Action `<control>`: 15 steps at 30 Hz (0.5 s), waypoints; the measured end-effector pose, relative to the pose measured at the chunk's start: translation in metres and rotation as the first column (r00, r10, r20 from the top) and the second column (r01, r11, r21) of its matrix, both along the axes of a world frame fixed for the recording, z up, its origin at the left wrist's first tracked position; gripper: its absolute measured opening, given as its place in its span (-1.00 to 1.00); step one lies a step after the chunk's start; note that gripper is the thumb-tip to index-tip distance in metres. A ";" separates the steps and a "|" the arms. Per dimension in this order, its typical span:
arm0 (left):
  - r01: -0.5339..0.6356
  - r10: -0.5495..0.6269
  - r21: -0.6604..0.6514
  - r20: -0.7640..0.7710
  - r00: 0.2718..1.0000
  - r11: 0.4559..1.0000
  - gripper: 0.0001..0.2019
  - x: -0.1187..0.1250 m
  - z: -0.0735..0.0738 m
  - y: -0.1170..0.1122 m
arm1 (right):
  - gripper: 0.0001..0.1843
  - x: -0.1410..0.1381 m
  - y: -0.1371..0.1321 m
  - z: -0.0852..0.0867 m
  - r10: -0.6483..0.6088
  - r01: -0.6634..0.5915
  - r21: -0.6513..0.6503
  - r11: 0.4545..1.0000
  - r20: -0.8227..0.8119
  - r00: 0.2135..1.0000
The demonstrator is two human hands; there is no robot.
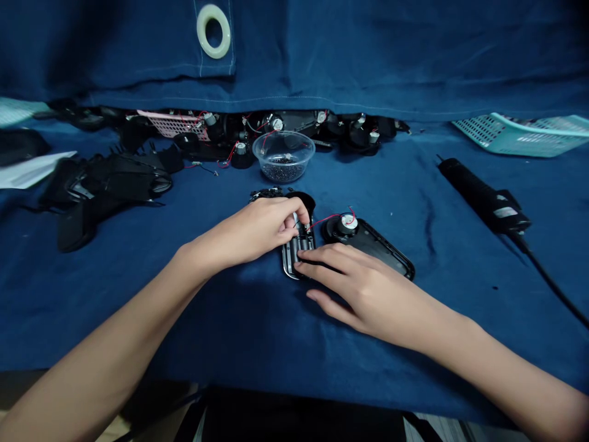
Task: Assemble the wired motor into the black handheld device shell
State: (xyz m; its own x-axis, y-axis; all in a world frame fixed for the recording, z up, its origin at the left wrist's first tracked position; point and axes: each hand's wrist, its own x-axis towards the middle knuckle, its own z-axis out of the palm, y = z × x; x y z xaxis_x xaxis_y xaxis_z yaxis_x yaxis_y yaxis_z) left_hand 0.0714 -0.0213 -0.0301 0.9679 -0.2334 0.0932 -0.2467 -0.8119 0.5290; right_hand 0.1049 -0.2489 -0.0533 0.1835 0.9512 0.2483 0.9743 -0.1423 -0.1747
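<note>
A black elongated plastic housing (289,267) lies lengthwise before me, its slotted inside facing up. My left hand (257,228) reaches over its upper part with thumb and forefinger pinched together; what they grip is too small to make out. My right hand (365,288) is open, with its outstretched fingertips resting on the housing's lower part. A thin red wire (326,218) runs from the housing to a small white-capped motor (348,223). That motor sits on a second black shell half (386,248), partly behind my right hand.
Beyond the housing stands a clear plastic bowl (284,150) holding tiny dark screws. A black corded electric screwdriver (488,199) and turquoise basket (529,138) are at right. Black parts (110,181) lie left. Motor assemblies and a pink basket (172,124) line the back under a blue curtain (368,55).
</note>
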 end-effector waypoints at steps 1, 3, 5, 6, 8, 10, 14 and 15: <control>0.004 -0.004 -0.001 -0.003 1.000 1.000 -0.78 0.000 0.001 0.000 | -0.62 0.000 0.000 0.000 0.001 -0.001 0.002 1.000 0.000 1.000; 0.016 -0.016 -0.004 -0.008 1.000 1.000 -0.77 -0.001 0.003 -0.001 | -0.62 0.000 0.000 0.000 0.000 0.000 -0.001 1.000 -0.003 1.000; 0.026 -0.026 0.000 -0.008 1.000 1.000 -0.77 -0.001 0.003 -0.002 | -0.61 0.000 0.001 0.000 -0.002 0.002 -0.005 1.000 -0.004 1.000; 0.028 -0.028 0.004 -0.004 1.000 1.000 -0.77 -0.001 0.004 -0.002 | -0.61 0.000 0.001 0.000 -0.003 0.003 -0.006 1.000 -0.004 1.000; 0.033 -0.033 0.017 0.007 0.999 0.999 -0.77 -0.001 0.003 -0.002 | -0.61 0.000 0.001 -0.001 -0.002 0.002 -0.006 1.000 0.000 1.000; 0.033 -0.034 0.028 0.023 0.999 0.999 -0.77 -0.001 0.002 -0.002 | -0.61 0.000 0.001 -0.001 0.003 -0.003 0.003 1.000 0.002 1.000; 0.007 -0.007 0.009 0.010 1.000 1.000 -0.76 0.000 0.000 0.002 | -0.62 0.000 0.001 0.000 0.005 -0.005 0.004 1.000 0.006 1.000; -0.003 0.003 0.000 -0.001 1.000 1.000 -0.75 0.000 0.000 0.003 | -0.61 0.000 0.001 0.000 0.004 -0.004 -0.001 1.000 0.006 1.000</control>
State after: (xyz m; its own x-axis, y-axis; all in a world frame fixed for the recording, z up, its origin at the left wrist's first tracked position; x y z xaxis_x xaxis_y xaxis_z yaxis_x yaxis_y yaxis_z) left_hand 0.0712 -0.0185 -0.0304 0.9686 -0.2308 0.0918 -0.2438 -0.8126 0.5294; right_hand 0.1045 -0.2484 -0.0533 0.1780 0.9520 0.2489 0.9759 -0.1384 -0.1685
